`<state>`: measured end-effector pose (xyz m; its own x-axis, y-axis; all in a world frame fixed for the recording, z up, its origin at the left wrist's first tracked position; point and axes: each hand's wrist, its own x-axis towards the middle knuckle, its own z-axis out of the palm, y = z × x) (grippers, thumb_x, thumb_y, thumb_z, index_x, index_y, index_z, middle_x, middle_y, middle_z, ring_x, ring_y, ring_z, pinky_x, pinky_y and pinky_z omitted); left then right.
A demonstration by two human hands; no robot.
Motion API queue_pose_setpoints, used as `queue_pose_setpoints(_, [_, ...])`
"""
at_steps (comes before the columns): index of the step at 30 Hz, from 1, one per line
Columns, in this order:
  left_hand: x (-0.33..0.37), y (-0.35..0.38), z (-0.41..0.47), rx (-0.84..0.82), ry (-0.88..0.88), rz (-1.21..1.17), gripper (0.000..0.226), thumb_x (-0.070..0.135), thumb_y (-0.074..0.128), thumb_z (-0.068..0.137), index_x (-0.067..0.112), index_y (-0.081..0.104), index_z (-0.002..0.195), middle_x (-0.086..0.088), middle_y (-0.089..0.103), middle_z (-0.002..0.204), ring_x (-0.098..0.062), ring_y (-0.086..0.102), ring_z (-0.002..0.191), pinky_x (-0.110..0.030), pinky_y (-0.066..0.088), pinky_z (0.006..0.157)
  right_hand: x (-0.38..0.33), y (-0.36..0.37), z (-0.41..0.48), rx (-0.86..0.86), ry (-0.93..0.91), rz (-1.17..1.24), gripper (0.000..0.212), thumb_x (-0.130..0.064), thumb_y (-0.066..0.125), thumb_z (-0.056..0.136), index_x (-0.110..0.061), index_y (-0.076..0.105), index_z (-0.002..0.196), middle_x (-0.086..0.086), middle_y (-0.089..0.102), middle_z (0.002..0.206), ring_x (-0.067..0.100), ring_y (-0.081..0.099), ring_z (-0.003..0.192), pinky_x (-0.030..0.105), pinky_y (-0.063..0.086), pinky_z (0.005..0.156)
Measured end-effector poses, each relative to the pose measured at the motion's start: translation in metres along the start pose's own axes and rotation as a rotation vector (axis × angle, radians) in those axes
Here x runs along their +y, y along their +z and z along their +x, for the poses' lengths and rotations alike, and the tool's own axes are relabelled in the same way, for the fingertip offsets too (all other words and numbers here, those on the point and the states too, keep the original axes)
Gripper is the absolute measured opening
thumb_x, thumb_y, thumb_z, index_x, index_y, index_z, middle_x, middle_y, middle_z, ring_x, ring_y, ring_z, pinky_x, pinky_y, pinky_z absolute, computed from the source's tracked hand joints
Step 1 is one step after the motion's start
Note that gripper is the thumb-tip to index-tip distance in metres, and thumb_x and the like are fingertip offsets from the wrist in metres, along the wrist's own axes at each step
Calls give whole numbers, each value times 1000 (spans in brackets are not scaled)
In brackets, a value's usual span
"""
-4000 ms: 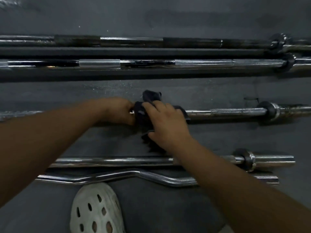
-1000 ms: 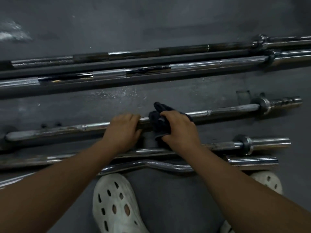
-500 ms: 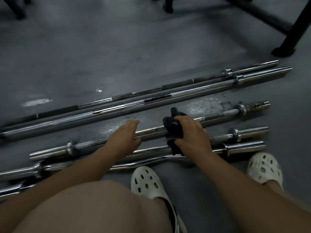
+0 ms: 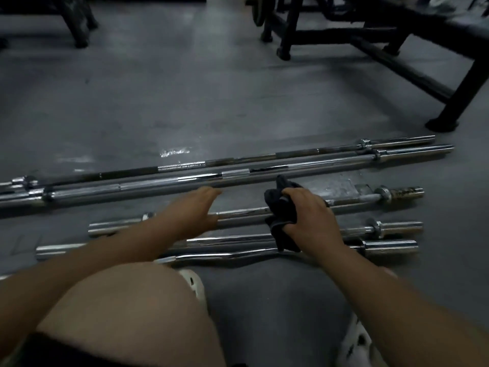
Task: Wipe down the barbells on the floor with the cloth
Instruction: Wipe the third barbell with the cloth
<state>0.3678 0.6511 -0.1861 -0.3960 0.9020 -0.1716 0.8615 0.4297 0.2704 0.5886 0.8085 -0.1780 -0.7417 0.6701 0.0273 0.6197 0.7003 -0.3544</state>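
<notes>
Several chrome barbells lie side by side on the grey floor. My right hand (image 4: 309, 215) grips a dark cloth (image 4: 281, 207) over the middle short barbell (image 4: 243, 214). My left hand (image 4: 195, 207) is raised above that same bar with its fingers straight, pointing toward the long barbell (image 4: 169, 182) beyond. Another long, darker barbell (image 4: 238, 160) lies behind it. Nearer to me are a straight short bar (image 4: 391, 227) and a curl bar (image 4: 225, 256).
Black bench frames (image 4: 397, 49) stand at the back right, and another black leg (image 4: 76, 25) at the back left. My bare knee (image 4: 127, 308) fills the lower left, with white perforated shoes (image 4: 193, 282) beside it. A wet patch (image 4: 174, 152) shines on the floor.
The view has tilted up and pulled back. My left hand has let go of the middle bar and lifted with fingers straightened. My right hand keeps the cloth at the same bar.
</notes>
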Motion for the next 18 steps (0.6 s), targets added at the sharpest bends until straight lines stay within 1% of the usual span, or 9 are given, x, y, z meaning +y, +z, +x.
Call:
queue_pose_setpoints(3, [-36,32,18,-52,-100,-22,62,34,57,96,21,32,151,-4,37,155,-24,43,136,-32,36,105,6,36,29,-86,-4,4,76,-26,76,77,-28,41,145,-3,45,146,26,44,131,45,42,105])
queue_pose_setpoints(5, [-58,60,36,-99,-119,-42,60,29,57,94,18,35,149,-7,41,152,-27,46,132,-35,39,104,11,64,49,-150,9,23,77,-25,76,78,-29,39,146,-3,44,148,25,44,132,44,44,104])
queue_pose_setpoints(7, [-75,89,53,-131,-123,-68,55,27,56,92,17,41,143,-9,47,145,-29,51,125,-40,44,101,16,90,67,-210,26,48,78,-26,76,79,-29,37,148,-4,42,150,24,45,133,41,44,102])
queue_pose_setpoints(10, [-96,126,78,-125,-113,-31,51,27,58,87,17,45,136,-8,52,136,-29,53,119,-42,46,96,28,124,98,-278,37,94,79,-26,77,80,-29,37,148,-3,44,148,23,48,130,38,45,101])
queue_pose_setpoints(13, [-113,161,99,-106,-115,60,51,27,59,82,18,48,131,-7,57,128,-29,55,112,-42,41,96,49,154,125,-242,136,123,78,-27,78,79,-25,40,147,2,49,144,25,50,128,40,43,105])
queue_pose_setpoints(15, [-122,182,108,-74,-135,122,47,26,59,79,19,52,125,-6,61,118,-29,57,105,-43,39,93,59,176,137,-201,255,96,74,-35,73,79,-22,43,146,6,53,141,29,50,128,45,42,108])
queue_pose_setpoints(16, [-122,189,109,-41,-150,141,43,28,58,77,20,53,119,-5,62,111,-29,57,101,-42,38,89,57,186,139,-190,284,75,72,-40,69,79,-21,46,144,7,55,138,31,51,126,47,42,107])
queue_pose_setpoints(17, [-123,194,113,-13,-160,164,38,30,59,76,20,55,112,-4,63,105,-29,57,96,-41,38,85,49,200,141,-184,267,45,69,-42,66,76,-20,50,140,8,58,133,32,52,123,48,43,105])
queue_pose_setpoints(18, [-124,195,119,-7,-167,186,33,34,60,76,21,54,106,-4,63,100,-28,57,92,-40,38,82,36,215,144,-175,204,13,66,-42,65,72,-20,55,134,8,61,127,32,55,117,47,44,101])
